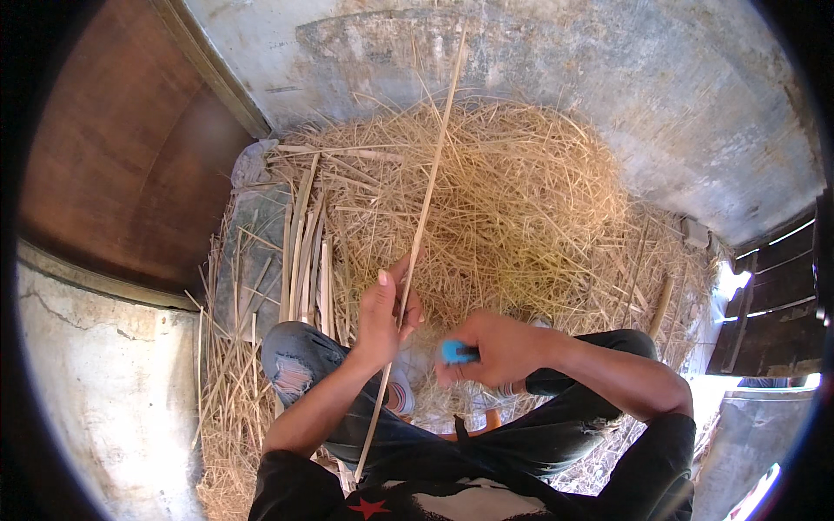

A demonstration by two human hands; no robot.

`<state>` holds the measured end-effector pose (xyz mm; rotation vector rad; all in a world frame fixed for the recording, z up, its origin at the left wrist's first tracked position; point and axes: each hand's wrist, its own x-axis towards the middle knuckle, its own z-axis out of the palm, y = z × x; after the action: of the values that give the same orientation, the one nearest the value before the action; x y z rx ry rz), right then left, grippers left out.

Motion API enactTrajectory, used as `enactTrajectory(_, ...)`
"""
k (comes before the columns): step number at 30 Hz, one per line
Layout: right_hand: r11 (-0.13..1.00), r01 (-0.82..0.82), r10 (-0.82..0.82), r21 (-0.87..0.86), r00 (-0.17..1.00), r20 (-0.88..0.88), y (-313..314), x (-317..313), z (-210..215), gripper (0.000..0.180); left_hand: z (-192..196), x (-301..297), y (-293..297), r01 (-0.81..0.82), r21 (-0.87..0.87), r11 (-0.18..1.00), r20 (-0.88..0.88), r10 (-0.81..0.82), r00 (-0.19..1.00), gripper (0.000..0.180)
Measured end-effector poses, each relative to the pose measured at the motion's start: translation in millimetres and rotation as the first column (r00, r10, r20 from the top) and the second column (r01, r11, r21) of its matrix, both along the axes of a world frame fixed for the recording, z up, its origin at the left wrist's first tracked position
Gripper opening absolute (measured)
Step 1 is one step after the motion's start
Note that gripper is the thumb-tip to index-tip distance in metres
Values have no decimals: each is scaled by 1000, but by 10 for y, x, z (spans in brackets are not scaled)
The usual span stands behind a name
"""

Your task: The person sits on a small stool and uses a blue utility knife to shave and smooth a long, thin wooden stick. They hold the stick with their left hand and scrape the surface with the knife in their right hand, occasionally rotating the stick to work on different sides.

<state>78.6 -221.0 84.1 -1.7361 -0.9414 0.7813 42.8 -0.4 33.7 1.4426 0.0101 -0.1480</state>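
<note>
A long, thin bamboo strip (pixel 429 187) slants up from my lap to the wall in front of me. My left hand (pixel 384 314) is closed round its lower part, thumb pointing up. To the right of the strip, my right hand (pixel 495 349) is closed on a small blue-and-dark object (pixel 455 352). Most of that object is hidden by the fingers, so its kind does not show. The right hand is slightly blurred and apart from the strip.
A big heap of straw-like shavings (pixel 521 208) covers the floor ahead. Split bamboo slats (pixel 304 247) lie at the left beside a grey slab (pixel 261 226). A brown wooden panel (pixel 130 156) stands left, a stained wall (pixel 556 61) behind the heap, dark planks (pixel 769 300) right.
</note>
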Motion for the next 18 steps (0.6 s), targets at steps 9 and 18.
enactTrajectory(9,797,602,-603,-50,797,-13,-85,415,133,33,142,-75,-171,300,-90,950,-32,-304,952,54)
enactTrajectory(18,688,725,-695,-31,646,-316,-180,561,168,29,178,-128,-173,432,-146,890,-30,-441,897,51)
